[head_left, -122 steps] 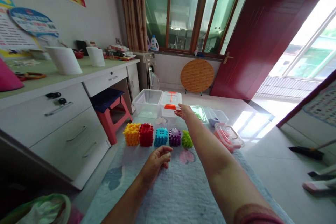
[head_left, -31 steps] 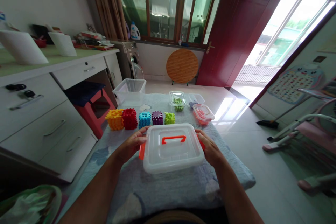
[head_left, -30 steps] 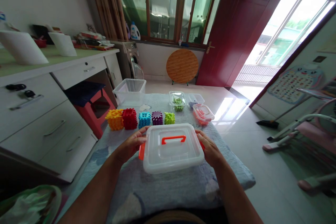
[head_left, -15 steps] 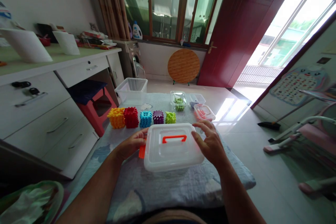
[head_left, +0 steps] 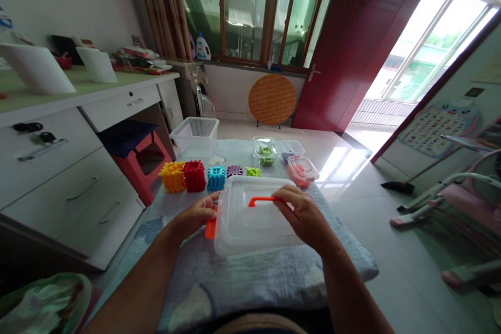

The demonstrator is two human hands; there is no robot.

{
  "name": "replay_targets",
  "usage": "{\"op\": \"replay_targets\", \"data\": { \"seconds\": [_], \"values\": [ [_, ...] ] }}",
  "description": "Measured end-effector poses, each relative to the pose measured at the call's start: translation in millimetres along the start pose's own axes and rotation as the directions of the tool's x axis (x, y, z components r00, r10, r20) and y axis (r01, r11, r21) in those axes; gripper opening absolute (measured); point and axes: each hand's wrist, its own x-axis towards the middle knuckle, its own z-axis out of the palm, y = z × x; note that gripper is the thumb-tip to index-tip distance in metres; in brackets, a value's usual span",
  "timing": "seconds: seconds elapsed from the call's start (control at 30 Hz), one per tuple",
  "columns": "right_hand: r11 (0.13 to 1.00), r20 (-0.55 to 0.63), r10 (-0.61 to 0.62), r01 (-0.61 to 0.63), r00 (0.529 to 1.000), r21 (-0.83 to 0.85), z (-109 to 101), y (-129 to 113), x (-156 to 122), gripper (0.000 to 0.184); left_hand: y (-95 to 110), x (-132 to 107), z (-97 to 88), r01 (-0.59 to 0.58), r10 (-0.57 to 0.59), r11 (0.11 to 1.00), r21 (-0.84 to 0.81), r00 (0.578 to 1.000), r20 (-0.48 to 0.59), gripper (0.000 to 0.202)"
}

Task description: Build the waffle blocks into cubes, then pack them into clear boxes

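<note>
A translucent plastic lid [head_left: 238, 224] with an orange handle [head_left: 260, 200] is in front of me, over the low cloth-covered table. My right hand [head_left: 305, 214] grips the handle's right end, fingers closed. My left hand [head_left: 198, 214] is closed at the left edge, by an orange latch [head_left: 210, 228] that hangs outward. The lid's far edge looks raised; what lies under it is hidden. Behind it stand interlocking-piece cubes: yellow [head_left: 172, 177], red [head_left: 194, 176], blue [head_left: 216, 179], purple [head_left: 235, 170] and green [head_left: 253, 172]. The lid partly covers the last two.
Small clear containers hold green pieces [head_left: 266, 155], purple-grey pieces [head_left: 287, 157] and red pieces [head_left: 300, 171] at the back right. A large clear bin [head_left: 195, 135] is at the far left corner. A pink stool [head_left: 146, 167] and white drawers [head_left: 90, 188] stand left.
My right hand has moved left from the lid's right edge and closed on the orange handle. The far edge has risen, covering more of the purple and green cubes. My left hand stays put.
</note>
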Motion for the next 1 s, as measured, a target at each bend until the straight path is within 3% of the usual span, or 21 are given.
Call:
{"op": "replay_targets", "data": {
  "seconds": [0.1,0.2,0.3,0.4,0.57,0.73,0.87,1.0],
  "values": [
    [0.998,-0.186,0.068,-0.064,0.98,0.025,-27.5,7.4,-13.2,0.02,1.2,-1.3,-1.0,0.001,-0.001,1.0,-0.003,1.0,0.005,0.079],
    [0.973,-0.359,0.202,-0.227,0.911,-0.028,-56.6,26.5,-35.2,0.023,3.8,-2.8,-0.7,0.008,-0.008,1.0,0.01,1.0,-0.015,0.073],
    [0.905,-0.456,0.339,-0.418,0.823,-0.082,-78.3,50.1,-60.0,0.027,5.4,-3.4,-0.2,0.018,-0.017,1.0,0.02,0.999,-0.034,0.068],
    [0.801,-0.448,0.46,-0.576,0.766,-0.162,-85.6,69.6,-78.6,0.027,6.2,-3.3,0.2,0.021,-0.02,1.0,0.017,0.999,-0.044,0.066],
    [0.681,-0.333,0.54,-0.634,0.773,-0.368,-63.5,87.7,-84.7,0.022,11.2,-5.6,2.9,0.009,-0.006,0.999,0.036,0.997,-0.082,0.064],
    [0.589,-0.314,0.56,-0.635,0.767,-0.5,-29.6,97.4,-76.8,0.021,17.3,-6.9,7.5,0.002,0.004,1.0,0.03,0.982,-0.191,0.048],
    [0.573,-0.292,0.567,-0.624,0.77,-0.532,-14.1,105.8,-78.2,0.019,15.1,-3.6,11.5,-0.027,0.029,1.0,0.01,0.964,-0.264,0.048],
    [0.605,-0.171,0.615,-0.6,0.77,-0.523,-14.3,111.2,-81.6,0.022,13.4,-0.7,19.2,-0.071,0.085,0.996,0.055,0.936,-0.342,0.039]
  ]
}}
